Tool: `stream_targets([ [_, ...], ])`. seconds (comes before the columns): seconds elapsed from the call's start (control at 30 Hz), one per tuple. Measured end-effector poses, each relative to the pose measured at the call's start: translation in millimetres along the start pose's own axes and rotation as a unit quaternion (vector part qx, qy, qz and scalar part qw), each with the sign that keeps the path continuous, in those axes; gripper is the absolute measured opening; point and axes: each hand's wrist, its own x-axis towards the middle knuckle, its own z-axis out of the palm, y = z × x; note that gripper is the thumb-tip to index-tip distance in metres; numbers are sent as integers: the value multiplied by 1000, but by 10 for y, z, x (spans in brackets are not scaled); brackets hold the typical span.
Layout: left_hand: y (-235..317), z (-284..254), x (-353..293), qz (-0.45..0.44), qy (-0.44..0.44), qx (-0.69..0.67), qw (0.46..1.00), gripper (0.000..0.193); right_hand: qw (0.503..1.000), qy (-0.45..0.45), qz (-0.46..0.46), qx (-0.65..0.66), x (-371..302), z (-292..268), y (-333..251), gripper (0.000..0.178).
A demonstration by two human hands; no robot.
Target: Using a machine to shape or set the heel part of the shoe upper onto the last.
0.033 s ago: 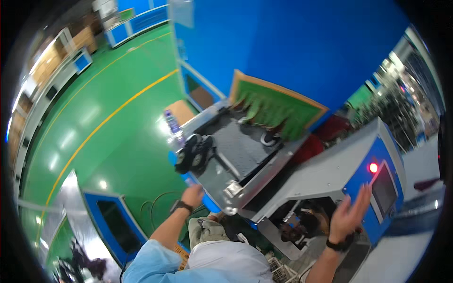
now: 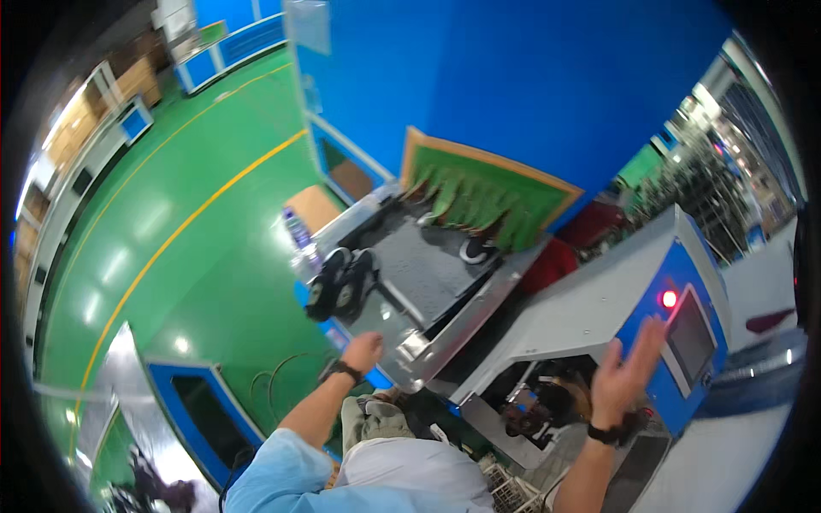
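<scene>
My left hand (image 2: 363,350) is drawn into a loose fist beside the near corner of a grey machine bed (image 2: 428,256), and nothing shows in it. A dark band circles that wrist. On the bed's left end stands a pair of dark shoes (image 2: 342,282). Another dark shoe with a white edge (image 2: 476,250) lies farther back, by a green strip curtain (image 2: 479,201). My right hand (image 2: 629,380) is raised, empty, fingers stretched out and thumb apart. It is in front of a blue control panel with a grey screen (image 2: 689,342) and a lit red button (image 2: 668,298); whether it touches them I cannot tell.
Below my right hand gapes a machine opening with dark mechanisms (image 2: 539,406). A clear bottle (image 2: 297,228) stands at the bed's left edge. A tall blue housing (image 2: 513,85) rises behind. At lower left stands a blue-framed cabinet (image 2: 205,410). Green floor (image 2: 197,256) with yellow lines stretches left.
The view has swung slightly, so the machines sit a little farther left in it. My left hand is slightly nearer the bed's corner. My right hand stays stretched out by the panel.
</scene>
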Motion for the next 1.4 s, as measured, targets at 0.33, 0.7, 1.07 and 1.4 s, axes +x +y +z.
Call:
stream_targets([
  [0.33,1877,1637,2875,25,-62,5,998,36,984,-4,36,-173,-26,343,88,50],
  [0.7,1476,2303,4291,-37,-2,-136,990,86,988,-42,-4,-151,46,336,87,74],
  [1.07,1080,914,2002,-215,-248,-618,714,40,986,0,55,-155,84,391,45,52],
  [1.4,2342,257,-283,-83,-524,-594,605,61,804,-30,278,524,-1261,-26,-917,101],
])
